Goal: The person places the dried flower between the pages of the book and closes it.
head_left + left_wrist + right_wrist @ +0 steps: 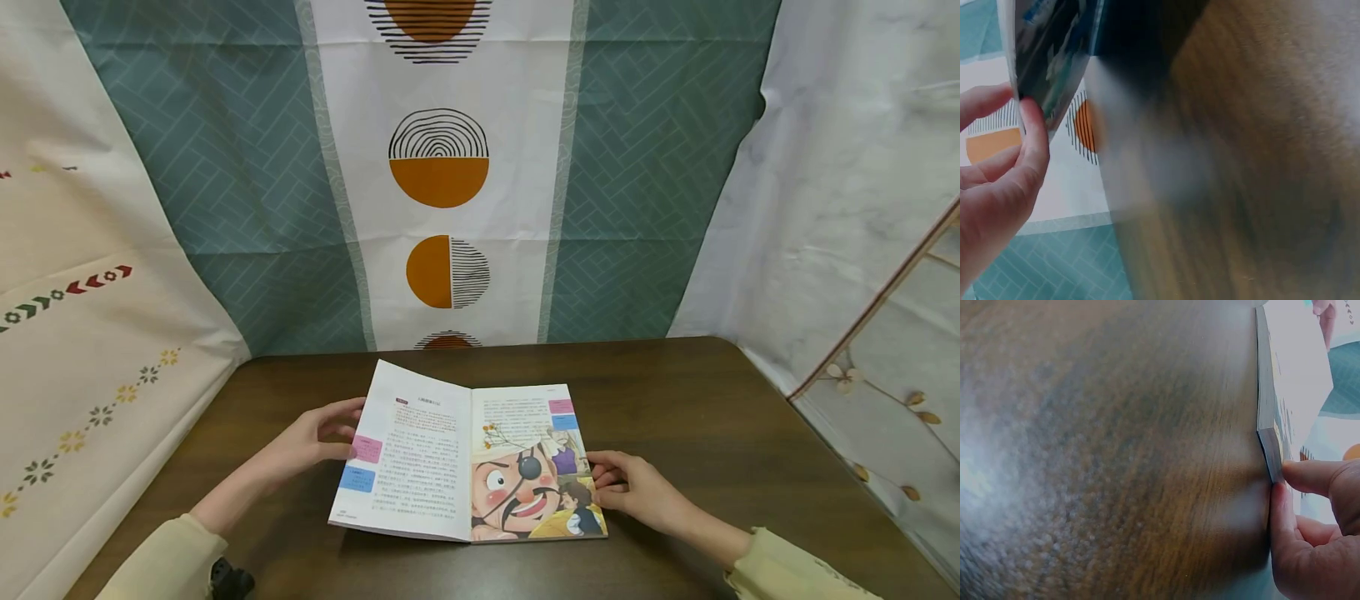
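Note:
An open book [420,467] lies across the middle of the wooden table, its left side tilted up off the surface. Text fills the left page, with pink and blue boxes at its outer edge. The right page carries a cartoon face with an eyepatch and moustache. My left hand [322,433] pinches the left outer edge between thumb and fingers, and the left wrist view shows the dark cover's underside [1054,56]. At the right outer edge, my right hand [637,492] pinches the page block [1265,375] between thumb and finger, low over the table.
The brown table [660,392] reaches back to a teal and white patterned curtain [247,167]. Light cloths hang at both sides, with embroidery [101,417] on the left one. A dark wrist strap [231,578] shows by the left sleeve.

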The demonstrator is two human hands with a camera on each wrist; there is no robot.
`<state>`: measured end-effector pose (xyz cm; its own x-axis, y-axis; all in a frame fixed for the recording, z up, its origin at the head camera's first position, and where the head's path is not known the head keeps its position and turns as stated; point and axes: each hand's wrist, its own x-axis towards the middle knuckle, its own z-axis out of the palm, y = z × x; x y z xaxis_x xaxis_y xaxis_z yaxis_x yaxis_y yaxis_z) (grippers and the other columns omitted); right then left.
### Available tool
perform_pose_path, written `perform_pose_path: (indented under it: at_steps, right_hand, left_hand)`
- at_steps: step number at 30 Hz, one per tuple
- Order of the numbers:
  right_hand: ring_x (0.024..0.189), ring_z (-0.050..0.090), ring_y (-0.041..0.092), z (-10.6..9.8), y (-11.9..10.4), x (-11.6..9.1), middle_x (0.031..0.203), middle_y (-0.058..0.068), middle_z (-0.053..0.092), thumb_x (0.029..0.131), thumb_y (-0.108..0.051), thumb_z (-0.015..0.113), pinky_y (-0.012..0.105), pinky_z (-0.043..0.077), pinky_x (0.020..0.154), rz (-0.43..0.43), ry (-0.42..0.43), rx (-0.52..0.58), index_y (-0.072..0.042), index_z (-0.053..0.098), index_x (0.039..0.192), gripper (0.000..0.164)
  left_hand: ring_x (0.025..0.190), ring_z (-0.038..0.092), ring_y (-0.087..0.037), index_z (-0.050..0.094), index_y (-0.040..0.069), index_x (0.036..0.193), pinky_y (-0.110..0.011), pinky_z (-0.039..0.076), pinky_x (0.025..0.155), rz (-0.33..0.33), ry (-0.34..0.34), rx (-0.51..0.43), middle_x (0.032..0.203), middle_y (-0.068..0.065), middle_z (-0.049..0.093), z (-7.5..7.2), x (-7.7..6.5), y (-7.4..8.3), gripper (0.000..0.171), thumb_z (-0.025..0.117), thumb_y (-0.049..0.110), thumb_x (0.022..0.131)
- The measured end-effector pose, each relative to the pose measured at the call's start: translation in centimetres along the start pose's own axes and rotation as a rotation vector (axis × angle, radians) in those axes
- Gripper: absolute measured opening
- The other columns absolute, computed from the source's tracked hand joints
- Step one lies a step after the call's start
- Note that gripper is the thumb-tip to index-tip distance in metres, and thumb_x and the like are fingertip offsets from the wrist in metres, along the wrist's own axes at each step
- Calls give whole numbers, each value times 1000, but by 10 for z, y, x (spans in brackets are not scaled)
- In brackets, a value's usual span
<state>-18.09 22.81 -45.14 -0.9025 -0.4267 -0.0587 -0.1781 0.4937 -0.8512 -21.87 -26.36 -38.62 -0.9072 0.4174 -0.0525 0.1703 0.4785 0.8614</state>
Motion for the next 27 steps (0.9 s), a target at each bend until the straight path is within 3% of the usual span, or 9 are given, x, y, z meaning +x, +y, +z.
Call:
perform_pose_path:
  at_steps: [10,18,27]
  right_hand:
    - [90,59,7,0,-1,0,108,13,60,86,-11,74,22,55,77,7,0,-1,14,47,136,61]
    - [89,58,4,1,-1,-1,109,14,61,86,-12,74,21,54,75,-4,7,-10,14,48,136,62]
    - [89,59,3,2,1,-1,109,14,62,86,-13,74,19,53,74,-17,17,-15,14,48,135,61]
  left_hand:
    - [102,65,-12,36,2,151,-21,53,82,109,-25,40,142,-24,50,-9,16,23,73,71,13,88]
    - [101,66,-11,39,3,150,-20,53,82,171,-58,62,143,-24,47,-9,33,44,69,71,12,89]
    - [109,66,-23,42,7,149,-21,54,86,180,-95,136,142,-19,43,-7,49,69,69,73,20,88]
